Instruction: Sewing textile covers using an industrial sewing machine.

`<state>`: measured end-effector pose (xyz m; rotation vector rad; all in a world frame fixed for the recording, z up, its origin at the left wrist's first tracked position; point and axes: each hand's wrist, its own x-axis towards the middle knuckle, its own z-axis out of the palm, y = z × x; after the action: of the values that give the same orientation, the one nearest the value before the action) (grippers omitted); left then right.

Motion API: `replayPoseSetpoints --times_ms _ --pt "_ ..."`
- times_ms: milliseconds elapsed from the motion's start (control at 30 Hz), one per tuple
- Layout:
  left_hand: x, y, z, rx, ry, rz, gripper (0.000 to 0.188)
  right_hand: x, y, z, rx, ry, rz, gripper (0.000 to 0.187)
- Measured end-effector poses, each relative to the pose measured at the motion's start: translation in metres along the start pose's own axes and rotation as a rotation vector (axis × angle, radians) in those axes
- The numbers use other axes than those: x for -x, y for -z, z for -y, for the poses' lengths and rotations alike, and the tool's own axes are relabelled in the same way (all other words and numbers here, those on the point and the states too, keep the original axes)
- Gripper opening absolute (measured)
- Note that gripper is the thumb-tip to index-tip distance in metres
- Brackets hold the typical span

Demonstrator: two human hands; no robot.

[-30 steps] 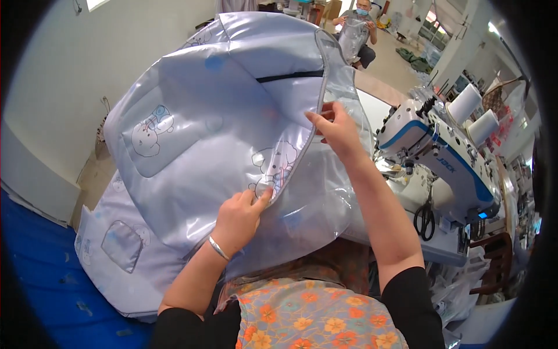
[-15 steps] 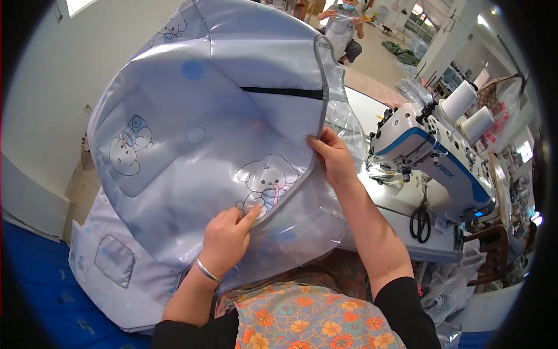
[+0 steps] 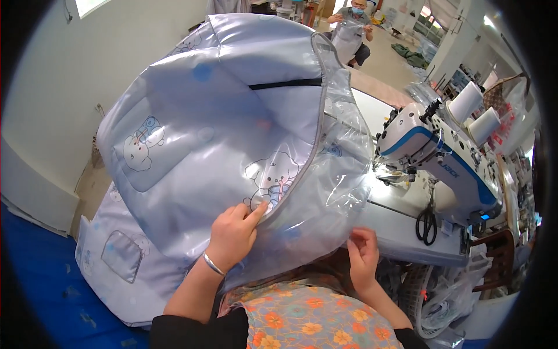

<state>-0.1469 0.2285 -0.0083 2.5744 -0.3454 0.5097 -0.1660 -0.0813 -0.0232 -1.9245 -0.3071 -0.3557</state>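
A large pale lilac-blue coated-fabric cover [image 3: 192,174] with printed cartoon dogs and grey edge binding bulges up before me. A clear plastic sheet [image 3: 331,200] hangs along its right side. My left hand [image 3: 232,232] is closed on the lower part of the cover, one finger stretched against the dog print near the bound edge; its thumb is not plainly visible. Lower right, my right hand [image 3: 363,256] has its fingers curled and pinched at the plastic sheet's outer edge.
A white-and-blue sewing machine [image 3: 436,157] with thread cones [image 3: 467,100] stands to the right, black scissors [image 3: 426,225] on its table. Below is a white basket [image 3: 415,296] with plastic bags. Blue sheeting [image 3: 40,279] lies at lower left. Another person [image 3: 353,32] crouches far back, holding clear plastic.
My right hand has let go of the cover's bound edge and moved down to the plastic sheet's edge. The cover's top has sagged slightly. My left hand stays by the dog print.
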Motion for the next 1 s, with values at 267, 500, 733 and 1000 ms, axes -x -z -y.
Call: replayPoseSetpoints --times_ms 267,500,733,1000 --pt "0.006 0.001 -0.003 -0.032 -0.025 -0.075 0.045 0.021 -0.004 0.01 -0.453 -0.334 -0.036 0.054" --pt "0.017 0.008 -0.009 -0.113 0.004 -0.142 0.041 0.017 0.006 0.021 -0.755 -0.548 -0.079 0.045" --pt "0.025 0.0 -0.007 -0.11 -0.113 -0.302 0.039 0.049 -0.013 -0.004 -0.768 -0.882 0.036 0.036" --pt "0.03 -0.005 -0.011 -0.004 -0.144 -0.274 0.044 0.044 -0.039 -0.032 -0.591 -0.867 0.237 0.041"
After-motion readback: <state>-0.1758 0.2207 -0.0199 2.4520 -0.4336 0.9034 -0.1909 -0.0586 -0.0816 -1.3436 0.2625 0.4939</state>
